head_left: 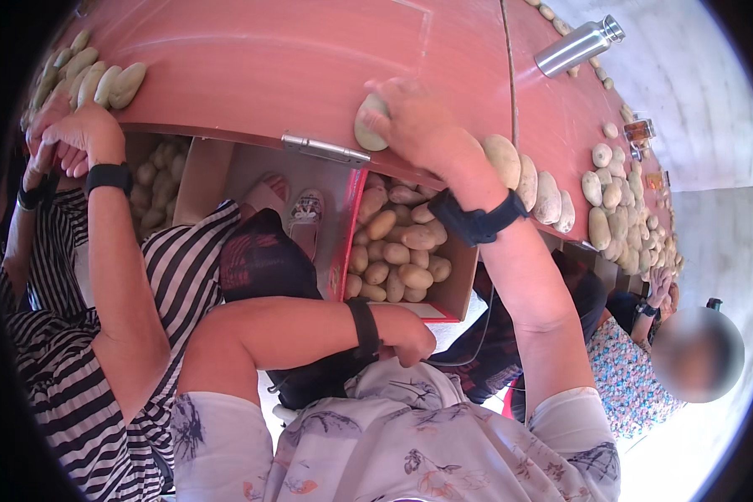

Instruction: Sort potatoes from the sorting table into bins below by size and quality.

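My right hand [414,119], slightly blurred, has its fingers around a pale oval potato-like piece [370,125] at the near edge of the red tabletop [276,69]. A dark band circles that wrist. Beside the same forearm, a short row of similar pieces [546,194] lies along the table edge. Over my lap, my left hand [408,332] is loosely curled with nothing visible in it; its palm side is hidden. Just beyond it, below the table edge, stands a cardboard box [464,288] with a red rim, holding many yellowish-brown oval pieces [395,251].
Close on my left, a person in stripes has both hands [75,138] near more oval pieces [100,81]. Another box [204,172] sits below them. A metal bottle [580,45] is at the far right, near a large pile [621,207] and another seated person [634,376].
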{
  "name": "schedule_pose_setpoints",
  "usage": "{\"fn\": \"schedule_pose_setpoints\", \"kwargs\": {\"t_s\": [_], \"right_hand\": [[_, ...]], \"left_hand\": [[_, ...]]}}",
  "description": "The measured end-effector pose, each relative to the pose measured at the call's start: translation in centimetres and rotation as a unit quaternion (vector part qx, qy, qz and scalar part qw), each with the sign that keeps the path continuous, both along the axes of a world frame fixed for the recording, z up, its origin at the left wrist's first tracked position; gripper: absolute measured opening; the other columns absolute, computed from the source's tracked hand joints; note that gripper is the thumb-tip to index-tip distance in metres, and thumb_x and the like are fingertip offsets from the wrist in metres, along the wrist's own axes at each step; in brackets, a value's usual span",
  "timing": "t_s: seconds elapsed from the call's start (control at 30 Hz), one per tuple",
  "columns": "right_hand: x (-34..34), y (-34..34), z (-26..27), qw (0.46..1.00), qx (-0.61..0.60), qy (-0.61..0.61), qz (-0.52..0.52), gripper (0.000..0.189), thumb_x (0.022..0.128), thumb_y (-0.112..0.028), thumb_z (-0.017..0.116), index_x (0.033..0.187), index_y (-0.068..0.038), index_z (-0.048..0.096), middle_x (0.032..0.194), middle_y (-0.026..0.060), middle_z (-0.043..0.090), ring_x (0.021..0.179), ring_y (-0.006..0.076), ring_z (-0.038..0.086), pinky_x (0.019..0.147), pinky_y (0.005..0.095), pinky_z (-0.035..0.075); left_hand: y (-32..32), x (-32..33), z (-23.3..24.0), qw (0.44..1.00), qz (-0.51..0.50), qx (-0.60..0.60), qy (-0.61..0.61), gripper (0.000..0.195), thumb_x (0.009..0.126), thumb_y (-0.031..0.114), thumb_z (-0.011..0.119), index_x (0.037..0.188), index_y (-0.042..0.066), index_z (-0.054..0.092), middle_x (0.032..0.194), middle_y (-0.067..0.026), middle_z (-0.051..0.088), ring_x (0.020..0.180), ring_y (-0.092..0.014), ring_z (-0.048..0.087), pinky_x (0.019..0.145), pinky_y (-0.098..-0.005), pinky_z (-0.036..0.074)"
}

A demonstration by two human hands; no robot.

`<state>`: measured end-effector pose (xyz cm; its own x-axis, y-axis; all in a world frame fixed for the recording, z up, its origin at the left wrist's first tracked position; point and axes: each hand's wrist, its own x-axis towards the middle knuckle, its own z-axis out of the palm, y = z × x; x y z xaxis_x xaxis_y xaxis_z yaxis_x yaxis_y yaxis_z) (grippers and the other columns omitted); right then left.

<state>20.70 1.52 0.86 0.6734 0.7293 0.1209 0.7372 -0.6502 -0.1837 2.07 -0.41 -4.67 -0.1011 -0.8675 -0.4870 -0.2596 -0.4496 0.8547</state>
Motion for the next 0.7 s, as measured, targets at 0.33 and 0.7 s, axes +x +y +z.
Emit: {"fn": "schedule_pose_setpoints", "kwargs": {"t_s": [0.33, 0.7], "right_hand": [[-2.7, -0.4, 1.0, 0.991, 0.1, -0.093, -0.008, 0.044, 0.085, -0.036, 0.056, 0.118, -0.008, 0.054, 0.11, 0.0169, 0.057, 0.104, 0.0341, 0.054, 0.086, 0.0462, 0.042], [-10.7, -13.2, -6.3, 0.97, -0.113, 0.194, -0.095, 0.044, 0.076, -0.022, 0.067, 0.116, -0.008, 0.054, 0.113, 0.0171, 0.056, 0.101, 0.0338, 0.056, 0.084, 0.0419, 0.048]], "left_hand": [[-0.4, -0.8, -1.7, 0.997, -0.033, -0.008, -0.065, 0.016, 0.073, 0.011, 0.053, 0.08, 0.001, 0.063, 0.059, -0.0104, 0.059, 0.054, -0.023, 0.059, 0.05, -0.0381, 0.047], [-1.3, -2.4, -1.6, 0.997, -0.06, -0.013, -0.055, 0.018, 0.068, 0.009, 0.054, 0.075, -0.001, 0.067, 0.067, -0.0126, 0.064, 0.062, -0.026, 0.063, 0.055, -0.0409, 0.05]]}}
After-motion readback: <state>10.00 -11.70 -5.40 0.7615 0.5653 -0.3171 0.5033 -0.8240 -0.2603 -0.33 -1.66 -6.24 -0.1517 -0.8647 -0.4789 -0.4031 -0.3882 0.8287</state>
